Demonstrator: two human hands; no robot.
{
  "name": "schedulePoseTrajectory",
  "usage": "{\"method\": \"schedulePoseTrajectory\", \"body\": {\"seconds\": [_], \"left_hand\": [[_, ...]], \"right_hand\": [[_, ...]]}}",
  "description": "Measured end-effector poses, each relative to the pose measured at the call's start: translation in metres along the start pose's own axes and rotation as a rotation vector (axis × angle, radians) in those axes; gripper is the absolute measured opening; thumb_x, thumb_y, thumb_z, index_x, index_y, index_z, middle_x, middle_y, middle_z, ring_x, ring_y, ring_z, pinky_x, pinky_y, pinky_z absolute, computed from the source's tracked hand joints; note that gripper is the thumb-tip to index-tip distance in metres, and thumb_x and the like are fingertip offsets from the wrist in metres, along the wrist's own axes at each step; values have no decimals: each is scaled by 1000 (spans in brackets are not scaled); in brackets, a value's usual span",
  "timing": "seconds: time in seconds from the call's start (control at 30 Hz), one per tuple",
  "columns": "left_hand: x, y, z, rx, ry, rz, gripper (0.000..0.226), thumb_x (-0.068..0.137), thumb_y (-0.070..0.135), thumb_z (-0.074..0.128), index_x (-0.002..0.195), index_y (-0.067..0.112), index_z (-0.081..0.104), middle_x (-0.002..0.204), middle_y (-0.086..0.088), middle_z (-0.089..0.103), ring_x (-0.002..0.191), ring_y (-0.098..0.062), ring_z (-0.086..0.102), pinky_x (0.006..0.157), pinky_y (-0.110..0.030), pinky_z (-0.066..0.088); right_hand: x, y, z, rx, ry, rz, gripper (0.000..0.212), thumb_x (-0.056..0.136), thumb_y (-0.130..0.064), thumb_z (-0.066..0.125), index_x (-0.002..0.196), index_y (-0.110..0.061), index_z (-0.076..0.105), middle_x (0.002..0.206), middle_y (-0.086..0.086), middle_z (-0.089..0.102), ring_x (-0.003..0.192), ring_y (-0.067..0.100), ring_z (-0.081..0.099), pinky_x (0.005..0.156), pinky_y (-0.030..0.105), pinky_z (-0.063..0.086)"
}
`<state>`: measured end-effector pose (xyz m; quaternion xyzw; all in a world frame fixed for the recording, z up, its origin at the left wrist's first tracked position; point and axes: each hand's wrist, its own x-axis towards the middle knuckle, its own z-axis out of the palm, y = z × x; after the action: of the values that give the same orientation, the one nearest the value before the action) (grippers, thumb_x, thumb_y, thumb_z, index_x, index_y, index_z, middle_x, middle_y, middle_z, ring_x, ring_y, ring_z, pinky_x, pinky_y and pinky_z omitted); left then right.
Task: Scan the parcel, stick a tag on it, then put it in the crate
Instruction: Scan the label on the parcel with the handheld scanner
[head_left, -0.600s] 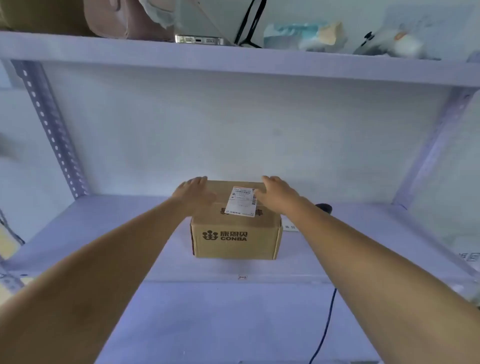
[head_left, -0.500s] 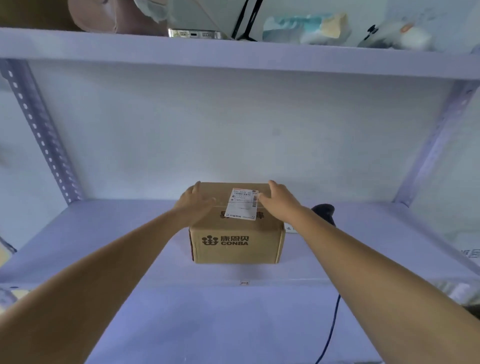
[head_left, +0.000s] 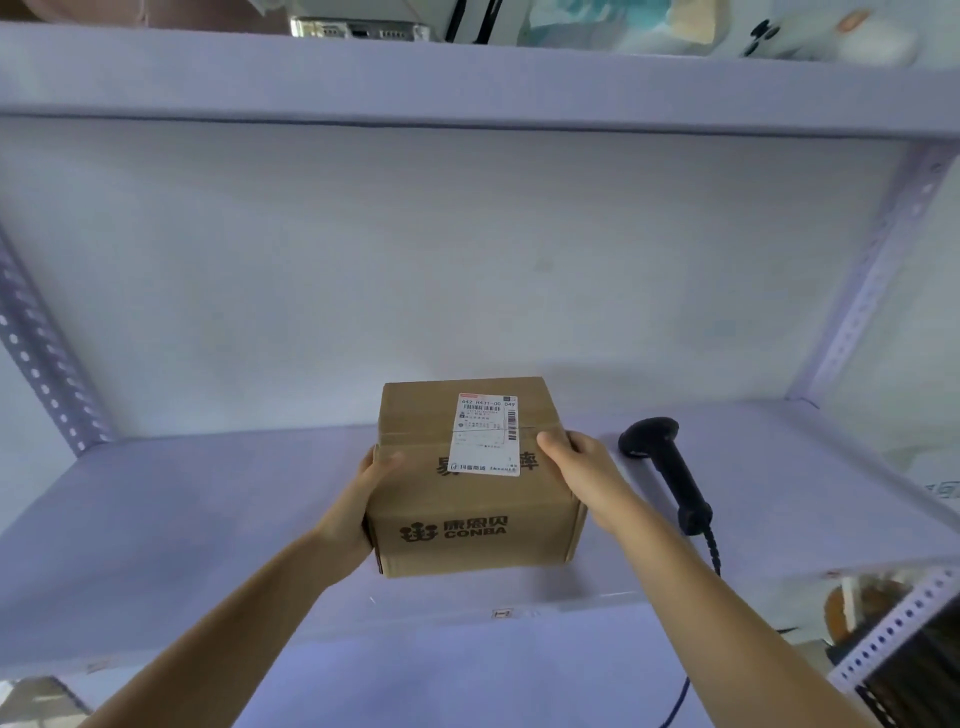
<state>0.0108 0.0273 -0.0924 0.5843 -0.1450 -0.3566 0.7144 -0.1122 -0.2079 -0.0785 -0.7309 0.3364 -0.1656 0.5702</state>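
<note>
A brown cardboard parcel (head_left: 470, 499) printed CONBA sits on the pale shelf board (head_left: 182, 519). A white shipping label (head_left: 484, 434) with barcodes is stuck on its top face. My left hand (head_left: 358, 512) clasps the parcel's left side, fingers on the top edge. My right hand (head_left: 582, 473) grips its right side, thumb on top beside the label. A black handheld barcode scanner (head_left: 667, 467) lies on the shelf just right of my right hand, its coiled cable running down over the shelf edge. No crate is in view.
An upper shelf (head_left: 467, 88) overhangs close above, holding a device and pale items. Perforated metal uprights (head_left: 41, 358) flank both sides. A lower board (head_left: 467, 675) lies nearer me. Dark objects show at the lower right corner (head_left: 914, 670).
Both hands slid from the parcel's top down to its sides and drew it nearer to me. The scanner, partly hidden behind my right arm before, is fully uncovered.
</note>
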Motion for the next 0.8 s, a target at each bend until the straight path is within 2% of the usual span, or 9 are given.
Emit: {"method": "schedulePoseTrajectory", "body": {"seconds": [0.07,0.2,0.3,0.43,0.5,0.57,0.63,0.7,0.8], "left_hand": [[-2,-4,-5,-21,-83,31,66,83,44,59,145,29,43,138,-9,61,126,-32,58,102,-54,47],[-2,-13,-13,-5,-141,76,73,73,40,70,141,40,42,135,0,63,118,-22,65,84,-40,58],[1,-19,-18,-3,-189,93,75,73,35,70,143,40,42,139,-3,59,123,-26,61,84,-39,58],[4,-21,-22,-1,-177,119,75,70,33,69,140,40,44,140,-6,58,122,-29,60,87,-45,55],[5,-22,-22,-5,-166,145,73,70,32,69,139,40,46,140,-7,57,123,-30,60,90,-47,53],[6,-23,-22,-2,-174,173,71,72,31,67,139,38,47,140,-8,57,123,-31,59,90,-47,54],[6,-25,-22,1,-183,183,69,74,30,66,140,35,47,139,-8,58,121,-30,61,86,-43,56],[5,-26,-21,-3,-181,189,68,74,30,66,140,34,47,138,-9,59,119,-30,63,82,-41,58],[4,-28,-21,-17,-183,212,69,77,28,64,143,32,44,139,-10,58,120,-32,61,83,-43,58]], "right_hand": [[-5,2,-1,20,7,-37,26,94,-41,58,109,-21,66,100,-7,73,89,10,68,67,25,51],[-17,4,-1,80,17,-95,17,93,-40,60,107,-31,66,100,-13,73,85,0,69,60,13,48],[-21,7,-2,112,22,-113,11,92,-39,61,102,-36,65,97,-19,73,81,-7,68,58,9,48],[-23,7,-2,128,7,-87,22,92,-42,59,112,-33,65,103,-17,71,91,-1,67,69,18,51],[-20,6,-6,93,11,-82,29,94,-45,55,120,-32,62,118,-15,66,105,4,63,86,27,53],[-14,8,-20,23,160,-145,43,94,-38,60,133,-21,56,129,-6,57,120,14,55,105,36,44],[-4,11,-46,-140,453,-236,49,88,-22,69,133,-8,55,129,12,58,120,28,53,106,40,41],[9,17,-75,-328,628,-143,61,82,-20,74,136,-5,51,136,20,51,126,36,45,100,42,39],[32,28,-105,-380,497,225,83,78,-32,79,145,-8,36,140,21,41,128,41,43,92,46,44]]}}
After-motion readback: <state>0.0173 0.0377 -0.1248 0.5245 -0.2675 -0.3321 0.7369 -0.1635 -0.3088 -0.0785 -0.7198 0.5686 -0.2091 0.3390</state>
